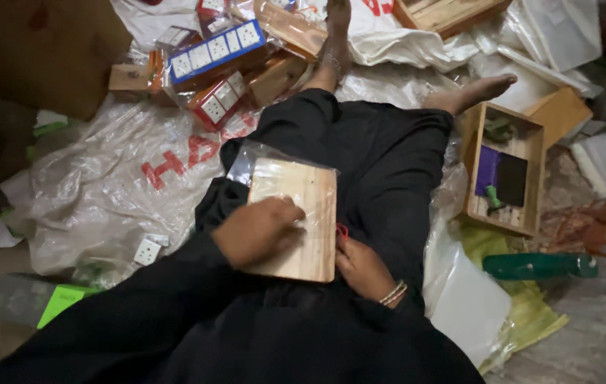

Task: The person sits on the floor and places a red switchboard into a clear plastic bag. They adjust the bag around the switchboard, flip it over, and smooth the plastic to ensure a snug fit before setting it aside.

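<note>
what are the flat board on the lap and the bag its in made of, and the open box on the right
Board: pale unfinished-looking wood, going by the straight grain lines; the left hand rests flat on it.
Bag: thin clear plastic, glossy and wrinkled, with the board visible through it.
Open box: apparently the same light wood, matte, with plain flat walls.

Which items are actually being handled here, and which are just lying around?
In hand:
left hand
right hand
wooden board in clear plastic bag

Lying about:
open wooden box
green bottle
socket boards
loose white socket
</note>
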